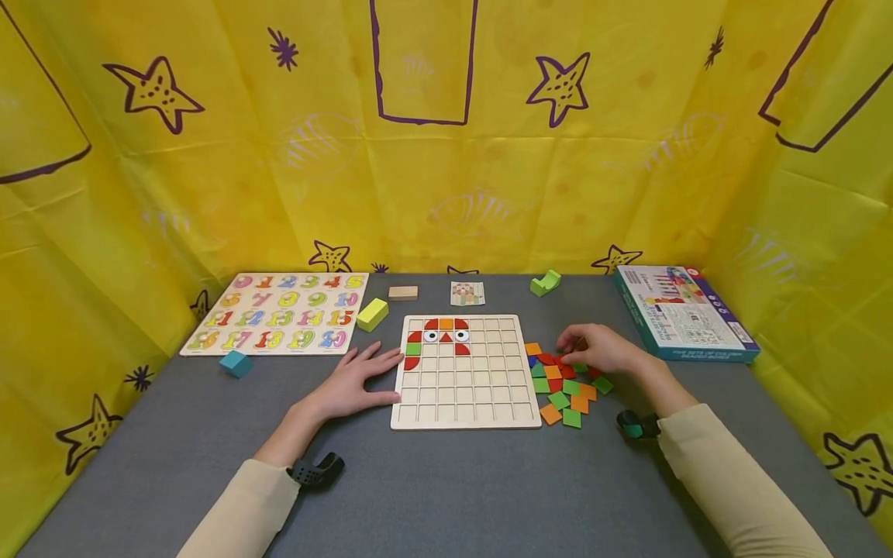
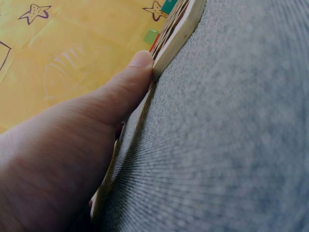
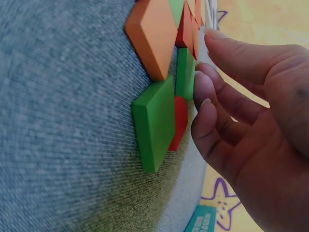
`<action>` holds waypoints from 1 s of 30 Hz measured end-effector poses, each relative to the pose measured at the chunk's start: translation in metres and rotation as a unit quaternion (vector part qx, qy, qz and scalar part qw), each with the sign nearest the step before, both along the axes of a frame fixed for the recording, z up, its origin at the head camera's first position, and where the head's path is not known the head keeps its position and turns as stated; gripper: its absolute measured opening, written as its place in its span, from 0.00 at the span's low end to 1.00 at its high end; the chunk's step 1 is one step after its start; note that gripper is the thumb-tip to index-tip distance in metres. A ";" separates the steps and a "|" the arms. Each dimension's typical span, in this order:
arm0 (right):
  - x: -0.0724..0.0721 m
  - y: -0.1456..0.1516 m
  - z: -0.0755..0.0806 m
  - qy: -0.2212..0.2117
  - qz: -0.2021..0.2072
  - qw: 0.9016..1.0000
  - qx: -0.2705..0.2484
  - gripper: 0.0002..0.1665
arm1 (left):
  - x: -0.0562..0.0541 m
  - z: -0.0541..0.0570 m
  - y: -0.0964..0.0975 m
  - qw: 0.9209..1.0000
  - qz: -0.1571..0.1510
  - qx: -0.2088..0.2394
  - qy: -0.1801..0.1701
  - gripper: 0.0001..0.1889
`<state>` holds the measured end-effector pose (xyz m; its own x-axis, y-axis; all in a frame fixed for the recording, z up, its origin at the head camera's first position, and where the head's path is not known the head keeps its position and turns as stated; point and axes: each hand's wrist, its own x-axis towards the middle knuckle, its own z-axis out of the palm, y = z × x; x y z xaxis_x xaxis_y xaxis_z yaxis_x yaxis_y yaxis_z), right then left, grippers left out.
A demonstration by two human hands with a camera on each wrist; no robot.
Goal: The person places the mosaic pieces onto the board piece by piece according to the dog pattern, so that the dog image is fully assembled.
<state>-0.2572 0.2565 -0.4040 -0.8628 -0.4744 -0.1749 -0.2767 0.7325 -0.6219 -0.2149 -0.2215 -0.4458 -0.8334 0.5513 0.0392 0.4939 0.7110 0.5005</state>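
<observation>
My left hand (image 1: 352, 384) lies with fingers spread at the left edge of a wooden grid board (image 1: 463, 394). In the left wrist view, the thumb (image 2: 128, 82) rests against the board's rim (image 2: 181, 41). Red, green, orange and eye-patterned tiles (image 1: 446, 335) fill some upper-left squares. My right hand (image 1: 603, 349) is over a pile of coloured tiles (image 1: 571, 387) beside the board, its fingers loosely bent. The right wrist view shows its fingertips close to a green tile (image 3: 185, 75), with the thumb apart from the bent fingers and no tile visible between them.
A number puzzle board (image 1: 279, 314) lies at the left, a teal block (image 1: 236, 364) at its front edge. Behind the grid board are a yellow block (image 1: 373, 315), a wooden block (image 1: 403, 294), a picture card (image 1: 467, 293) and a green block (image 1: 546, 283). A box (image 1: 687, 314) lies far right.
</observation>
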 end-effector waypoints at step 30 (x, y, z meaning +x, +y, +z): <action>-0.002 -0.010 -0.002 0.013 0.030 0.999 0.030 0.08 | -0.001 0.000 0.000 1.000 -0.003 -0.002 0.000 0.42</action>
